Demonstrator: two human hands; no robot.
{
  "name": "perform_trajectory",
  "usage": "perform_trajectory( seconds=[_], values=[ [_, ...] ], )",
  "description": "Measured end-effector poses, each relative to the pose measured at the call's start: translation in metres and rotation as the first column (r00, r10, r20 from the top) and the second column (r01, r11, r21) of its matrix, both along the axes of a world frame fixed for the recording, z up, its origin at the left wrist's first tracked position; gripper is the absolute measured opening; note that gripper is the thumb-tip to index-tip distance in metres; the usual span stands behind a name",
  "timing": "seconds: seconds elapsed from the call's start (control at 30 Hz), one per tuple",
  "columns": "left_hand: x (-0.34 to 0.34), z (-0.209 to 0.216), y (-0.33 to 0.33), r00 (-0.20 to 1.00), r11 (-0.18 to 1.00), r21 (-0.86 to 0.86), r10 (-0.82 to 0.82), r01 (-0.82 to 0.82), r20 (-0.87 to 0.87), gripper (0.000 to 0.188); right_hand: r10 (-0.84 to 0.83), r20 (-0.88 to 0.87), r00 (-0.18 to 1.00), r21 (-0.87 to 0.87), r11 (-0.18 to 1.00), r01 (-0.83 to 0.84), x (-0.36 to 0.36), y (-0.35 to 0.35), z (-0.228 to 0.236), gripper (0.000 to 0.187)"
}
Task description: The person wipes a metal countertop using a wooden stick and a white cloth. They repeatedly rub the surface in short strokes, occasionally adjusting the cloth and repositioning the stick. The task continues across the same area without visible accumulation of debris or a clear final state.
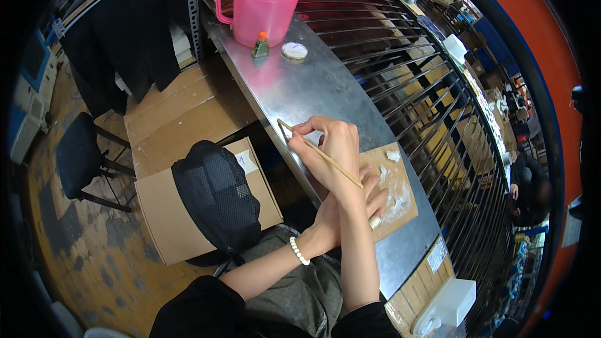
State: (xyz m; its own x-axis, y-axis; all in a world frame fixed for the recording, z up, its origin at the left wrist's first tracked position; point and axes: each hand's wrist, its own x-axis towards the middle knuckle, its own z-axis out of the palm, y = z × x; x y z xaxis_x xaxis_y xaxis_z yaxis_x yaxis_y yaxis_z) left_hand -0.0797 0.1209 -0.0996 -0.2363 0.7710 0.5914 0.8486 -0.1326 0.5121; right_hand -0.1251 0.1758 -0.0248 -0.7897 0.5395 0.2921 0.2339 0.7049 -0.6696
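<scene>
My right hand (335, 150) pinches a thin wooden stick (332, 164) between thumb and fingers, above the metal table. One end of the stick points at the table's left edge, the other back across my wrist. Below the crossed right forearm, my left hand (328, 222) reaches over a brown board (400, 203), partly hidden, its visible fingers stretched out and apart. A small cream-coloured piece (374, 221) shows by its fingertips; whether they touch it is unclear. White smears mark the board, and a whitish lump (393, 156) sits near its far corner.
On the far part of the metal table (325, 81) stand a pink lidded jug (266, 9), a small green bottle with an orange cap (261, 46) and a round white-filled lid (294, 51). Dark bars (432, 112) line the right side. Left lies a cardboard box (166, 213) under a black mesh bag (219, 197).
</scene>
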Motion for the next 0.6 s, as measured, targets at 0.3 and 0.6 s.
perform_trajectory(
  seconds=[0.3,0.6],
  values=[
    [-0.004,0.004,-0.008,0.999,0.999,-0.016,0.047,-0.047,-0.010,0.034,0.020,0.028,0.999,0.057,0.998,-0.022,-0.013,-0.010,0.008,0.018],
    [-0.001,0.006,-0.003,1.000,1.000,0.002,-0.006,0.006,0.030,0.041,-0.046,-0.012,0.999,0.146,0.988,0.047,-0.004,-0.012,0.005,0.018]
  ],
)
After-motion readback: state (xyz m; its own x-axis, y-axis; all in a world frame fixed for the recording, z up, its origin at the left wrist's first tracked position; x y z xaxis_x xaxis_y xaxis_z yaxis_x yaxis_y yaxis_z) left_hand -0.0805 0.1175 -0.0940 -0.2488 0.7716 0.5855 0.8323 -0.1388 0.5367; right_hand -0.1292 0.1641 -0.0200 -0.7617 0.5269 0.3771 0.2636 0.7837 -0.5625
